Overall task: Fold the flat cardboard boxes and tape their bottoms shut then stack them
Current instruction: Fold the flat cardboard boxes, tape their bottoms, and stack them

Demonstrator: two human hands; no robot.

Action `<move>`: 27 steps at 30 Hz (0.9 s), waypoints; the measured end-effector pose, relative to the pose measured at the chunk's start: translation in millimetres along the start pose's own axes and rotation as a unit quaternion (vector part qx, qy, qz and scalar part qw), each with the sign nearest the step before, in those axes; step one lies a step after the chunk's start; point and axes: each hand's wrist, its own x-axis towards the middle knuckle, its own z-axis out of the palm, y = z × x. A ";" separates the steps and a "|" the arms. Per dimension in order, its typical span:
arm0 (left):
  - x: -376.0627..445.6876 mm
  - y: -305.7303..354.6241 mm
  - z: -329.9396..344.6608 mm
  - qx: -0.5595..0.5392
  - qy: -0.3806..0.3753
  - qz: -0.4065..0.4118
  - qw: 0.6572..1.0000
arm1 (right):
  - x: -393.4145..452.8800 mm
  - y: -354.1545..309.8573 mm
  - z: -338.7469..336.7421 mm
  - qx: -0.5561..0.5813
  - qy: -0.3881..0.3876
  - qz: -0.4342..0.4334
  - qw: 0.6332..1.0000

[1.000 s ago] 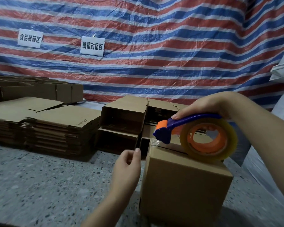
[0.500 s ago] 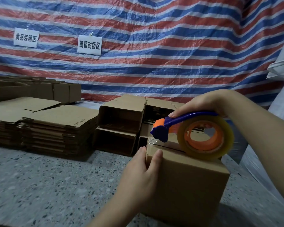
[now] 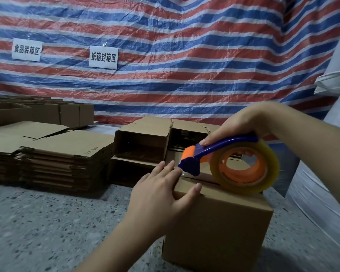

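Box (image 3: 214,228) sits at surface's near right; left hand (image 3: 161,191) flat on its far-left top corner, right hand (image 3: 241,124) gripping tape dispenser (image 3: 234,163) on seam, which runs left-right.

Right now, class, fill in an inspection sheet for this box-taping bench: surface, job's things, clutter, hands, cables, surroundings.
Surface: speckled grey stone-like bench.
Job's things: upright cardboard box with flap seam facing up; tape dispenser with clear tape roll resting on the box top; stacks of flat cardboard boxes; folded open boxes stacked behind.
Clutter: nothing seen.
Hands: left hand lies flat, fingers straight, over the box's near-left top edge; right hand grips the dispenser handle.
Cables: nothing seen.
Surroundings: striped red, white and blue tarpaulin with two paper signs; white sacks at right.
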 end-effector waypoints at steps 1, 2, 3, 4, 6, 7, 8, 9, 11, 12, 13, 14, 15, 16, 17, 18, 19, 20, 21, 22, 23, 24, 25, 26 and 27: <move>0.1 -0.3 -0.1 0.007 -0.002 0.002 1.000 | 0.2 1.3 -1.3 -0.004 -0.004 0.002 1.000; -0.1 -0.4 0.0 0.011 -0.002 0.003 1.000 | 0.2 3.7 -2.9 -0.008 -0.008 0.005 1.000; -0.4 -0.4 -0.1 0.014 0.001 0.004 1.000 | -0.6 8.1 -5.3 -0.013 -0.009 0.013 1.000; -0.8 -0.4 -0.2 0.015 0.004 0.005 1.000 | -2.1 14.9 -8.1 -0.018 -0.006 0.023 1.000; -1.6 -0.1 -0.5 0.017 0.006 0.008 1.000 | -6.9 34.5 -13.9 -0.020 0.003 0.049 0.999; -1.7 0.3 -1.2 0.018 0.005 0.009 1.000 | -9.7 45.7 -15.8 -0.015 0.003 0.061 0.998; -1.4 0.8 -2.3 0.021 0.003 0.012 1.000 | -12.0 56.7 -16.3 -0.011 -0.001 0.072 0.997; -0.8 1.1 -3.7 0.024 -0.001 0.016 1.000 | -13.7 65.7 -14.8 -0.009 -0.007 0.082 0.997; 0.8 1.3 -8.1 0.038 -0.014 0.029 0.999 | -14.9 76.3 -7.9 -0.010 -0.021 0.095 0.995; 2.1 0.9 -11.5 0.047 -0.022 0.036 0.998 | -14.2 77.9 -4.5 -0.008 -0.023 0.097 0.995; 3.7 0.8 -15.3 0.056 -0.030 0.043 0.997 | -13.6 77.4 -2.2 -0.007 -0.023 0.095 0.995; 5.5 1.2 -19.5 0.066 -0.040 0.049 0.996 | -12.8 74.8 -1.3 -0.010 -0.022 0.093 0.995; 8.2 2.3 -23.2 0.080 -0.054 0.054 0.994 | -12.3 71.5 -1.4 -0.017 -0.022 0.092 0.995; 11.6 4.3 -25.6 0.099 -0.071 0.059 0.991 | -12.0 68.1 -2.0 -0.027 -0.023 0.093 0.995; 15.0 7.3 -26.6 0.120 -0.088 0.065 0.987 | -11.9 65.1 -3.0 -0.037 -0.025 0.095 0.995; 18.1 12.0 -26.1 0.134 -0.101 0.077 0.983 | -11.5 63.0 -3.4 -0.045 -0.026 0.097 0.994; 20.1 17.7 -24.4 0.137 -0.109 0.095 0.980 | -11.3 62.1 -3.5 -0.049 -0.025 0.098 0.994; 20.8 23.8 -22.0 0.132 -0.118 0.113 0.978 | -10.9 62.7 -3.4 -0.046 -0.025 0.096 0.994; 20.2 29.2 -19.3 0.127 -0.130 0.128 0.975 | -10.8 64.2 -2.8 -0.037 -0.025 0.094 0.995; 18.9 33.2 -16.5 0.124 -0.140 0.137 0.973 | -10.6 66.2 -2.4 -0.026 -0.025 0.091 0.995; 17.8 35.3 -14.0 0.126 -0.145 0.140 0.971 | -10.5 68.8 -2.4 -0.016 -0.024 0.089 0.996; 17.5 35.8 -12.5 0.130 -0.141 0.141 0.971 | -10.4 71.8 -2.8 -0.010 -0.024 0.087 0.996; 17.6 35.4 -12.0 0.135 -0.134 0.141 0.972 | -10.1 75.3 -3.2 -0.006 -0.025 0.087 0.996; 18.3 34.4 -12.0 0.140 -0.128 0.141 0.972 | -9.8 78.9 -4.2 -0.001 -0.025 0.088 0.996; 18.9 33.5 -12.3 0.142 -0.125 0.142 0.972 | -10.1 83.3 -5.8 0.004 -0.026 0.090 0.996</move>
